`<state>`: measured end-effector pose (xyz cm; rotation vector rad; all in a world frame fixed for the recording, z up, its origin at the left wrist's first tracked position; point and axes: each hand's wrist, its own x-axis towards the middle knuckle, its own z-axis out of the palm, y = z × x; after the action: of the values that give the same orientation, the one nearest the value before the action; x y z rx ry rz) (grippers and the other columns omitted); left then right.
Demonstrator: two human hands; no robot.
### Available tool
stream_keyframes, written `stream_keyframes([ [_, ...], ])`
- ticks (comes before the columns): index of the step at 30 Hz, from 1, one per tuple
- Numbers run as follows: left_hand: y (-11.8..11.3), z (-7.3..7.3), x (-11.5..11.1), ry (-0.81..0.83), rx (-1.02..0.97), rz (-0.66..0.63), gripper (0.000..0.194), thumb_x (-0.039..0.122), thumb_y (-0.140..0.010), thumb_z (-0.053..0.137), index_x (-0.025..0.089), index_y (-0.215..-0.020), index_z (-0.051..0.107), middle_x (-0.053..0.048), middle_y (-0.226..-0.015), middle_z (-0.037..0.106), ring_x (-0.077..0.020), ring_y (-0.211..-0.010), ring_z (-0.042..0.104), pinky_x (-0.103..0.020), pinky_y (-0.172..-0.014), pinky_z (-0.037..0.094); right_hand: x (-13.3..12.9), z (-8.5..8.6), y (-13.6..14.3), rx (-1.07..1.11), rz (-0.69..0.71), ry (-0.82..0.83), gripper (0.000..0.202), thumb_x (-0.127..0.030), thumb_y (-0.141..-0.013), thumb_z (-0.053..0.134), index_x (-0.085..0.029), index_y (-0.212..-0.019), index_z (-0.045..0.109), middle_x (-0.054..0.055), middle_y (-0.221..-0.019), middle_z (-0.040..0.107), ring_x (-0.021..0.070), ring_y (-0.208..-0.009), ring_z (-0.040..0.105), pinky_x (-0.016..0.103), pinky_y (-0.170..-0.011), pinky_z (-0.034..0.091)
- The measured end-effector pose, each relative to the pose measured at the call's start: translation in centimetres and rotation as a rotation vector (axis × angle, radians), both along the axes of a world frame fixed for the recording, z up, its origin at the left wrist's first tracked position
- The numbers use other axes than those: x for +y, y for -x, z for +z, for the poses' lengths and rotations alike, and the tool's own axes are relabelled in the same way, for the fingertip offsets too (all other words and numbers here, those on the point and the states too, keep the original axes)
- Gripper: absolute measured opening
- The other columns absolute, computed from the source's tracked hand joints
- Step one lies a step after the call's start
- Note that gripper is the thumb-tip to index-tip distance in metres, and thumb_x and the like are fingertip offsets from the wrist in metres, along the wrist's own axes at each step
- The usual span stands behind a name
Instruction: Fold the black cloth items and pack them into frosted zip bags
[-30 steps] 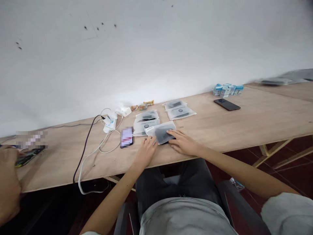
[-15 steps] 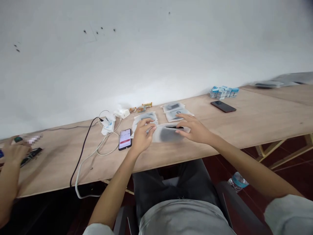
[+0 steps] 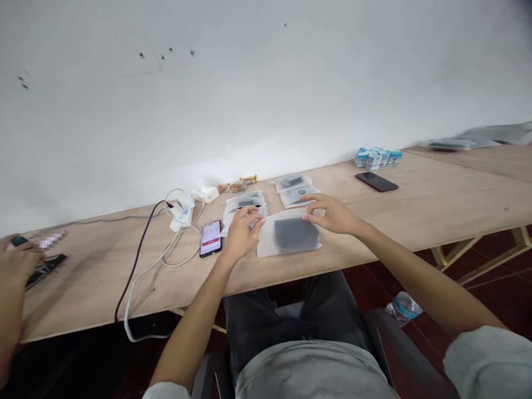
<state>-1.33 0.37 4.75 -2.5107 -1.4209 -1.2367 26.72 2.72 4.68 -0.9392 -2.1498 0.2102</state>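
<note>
A frosted plastic pouch [image 3: 266, 244] with a dark flat rectangular item [image 3: 296, 233] inside lies in front of me on the wooden table. My left hand [image 3: 245, 230] pinches the pouch's upper left corner between thumb and fingers. At its upper right, my right hand [image 3: 330, 215] grips the same top edge, fingers closed on the plastic. Behind my hands lie more frosted pouches, one group [image 3: 249, 199] at the left and another [image 3: 297, 195] at the right, each with dark contents.
Left of the pouches are a lit phone [image 3: 211, 239], white cables, a charger [image 3: 205, 193] and wrapped snacks [image 3: 243, 184]. To the right lie a dark phone [image 3: 376, 182] and small blue-white boxes [image 3: 377, 158]. Another person's hand [image 3: 19, 260] is at the far left.
The pouch has flattened toward me, so the dark item now shows fully through its front. Its mouth, which gaped before, is drawn together between my hands.
</note>
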Motion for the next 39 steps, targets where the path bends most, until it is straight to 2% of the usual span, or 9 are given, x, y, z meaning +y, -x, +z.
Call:
stream_keyframes([
  [3,-0.5,-0.3,0.4,-0.008,-0.049,-0.005,0.011,0.024,-0.088,0.059,0.021,-0.087,0.070,-0.007,-0.114,0.061,-0.0212,-0.101,0.058,-0.040,-0.093,0.048,0.0,0.8,-0.5,0.049,-0.042,-0.072,0.019,-0.035,-0.083,0.063,-0.022,-0.068,0.062,0.008,-0.129,0.063,0.0299,-0.119,0.058,0.050,-0.101,0.045],
  [5,-1.0,-0.6,0.6,0.000,-0.057,-0.014,0.011,0.023,-0.088,0.059,0.021,-0.086,0.070,-0.006,-0.114,0.061,-0.0209,-0.101,0.058,-0.040,-0.095,0.047,0.0,0.9,-0.5,0.039,-0.070,-0.101,0.011,-0.034,-0.081,0.066,-0.023,-0.082,0.065,0.009,-0.131,0.062,0.0303,-0.122,0.056,0.049,-0.103,0.044],
  [7,-1.4,-1.1,0.7,0.018,-0.058,-0.026,0.011,0.022,-0.087,0.060,0.021,-0.084,0.070,-0.006,-0.113,0.062,-0.0209,-0.101,0.058,-0.040,-0.096,0.046,0.2,0.5,-0.1,-0.018,-0.079,-0.101,0.025,-0.035,-0.080,0.069,-0.023,-0.101,0.066,0.010,-0.132,0.061,0.0315,-0.125,0.054,0.051,-0.105,0.042],
  [9,-1.8,-1.4,0.7,0.032,-0.069,-0.034,0.012,0.021,-0.087,0.060,0.021,-0.082,0.070,-0.006,-0.112,0.062,-0.0212,-0.102,0.058,-0.040,-0.096,0.046,0.6,-0.1,0.7,-0.096,-0.051,-0.099,0.032,-0.036,-0.080,0.069,-0.024,-0.110,0.066,0.010,-0.132,0.062,0.0326,-0.126,0.053,0.052,-0.106,0.041],
  [12,-1.7,-1.7,0.7,0.043,-0.089,-0.032,0.012,0.024,-0.088,0.060,0.021,-0.083,0.070,-0.007,-0.113,0.062,-0.0213,-0.102,0.059,-0.040,-0.096,0.047,1.0,-0.7,1.8,-0.177,0.027,-0.107,0.015,-0.031,-0.086,0.063,-0.024,-0.095,0.072,0.010,-0.128,0.064,0.0320,-0.120,0.058,0.052,-0.102,0.045],
  [15,-1.0,-1.7,0.4,0.042,-0.112,-0.018,0.011,0.028,-0.087,0.061,0.021,-0.087,0.070,-0.007,-0.113,0.062,-0.0211,-0.103,0.060,-0.040,-0.097,0.047,1.1,-0.7,2.4,-0.181,0.057,-0.111,0.016,-0.025,-0.089,0.056,-0.023,-0.084,0.072,0.010,-0.125,0.066,0.0306,-0.114,0.061,0.051,-0.096,0.048],
  [21,0.3,-1.5,0.1,0.029,-0.197,-0.029,0.016,0.033,-0.089,0.059,0.021,-0.087,0.069,-0.007,-0.106,0.063,-0.0206,-0.104,0.061,-0.038,-0.095,0.048,0.9,-0.6,2.3,-0.162,0.013,-0.096,0.016,-0.025,-0.088,0.056,-0.024,-0.083,0.072,0.008,-0.123,0.067,0.0302,-0.114,0.061,0.051,-0.095,0.049],
  [30,-0.5,-1.7,-0.1,0.017,-0.223,-0.049,0.014,0.029,-0.089,0.059,0.020,-0.087,0.070,-0.006,-0.106,0.063,-0.0193,-0.101,0.063,-0.035,-0.092,0.051,0.6,-0.7,4.5,-0.128,0.090,-0.125,0.022,-0.024,-0.092,0.051,-0.022,-0.087,0.072,0.011,-0.122,0.067,0.0281,-0.111,0.062,0.049,-0.095,0.050],
  [39,-0.2,-2.3,0.2,0.032,-0.260,-0.041,0.017,0.033,-0.089,0.060,0.021,-0.088,0.072,-0.006,-0.107,0.064,-0.0188,-0.099,0.063,-0.035,-0.089,0.053,0.6,-0.8,4.3,-0.102,0.104,-0.106,0.021,-0.024,-0.092,0.053,-0.021,-0.084,0.072,0.011,-0.120,0.067,0.0279,-0.111,0.062,0.048,-0.095,0.050],
])
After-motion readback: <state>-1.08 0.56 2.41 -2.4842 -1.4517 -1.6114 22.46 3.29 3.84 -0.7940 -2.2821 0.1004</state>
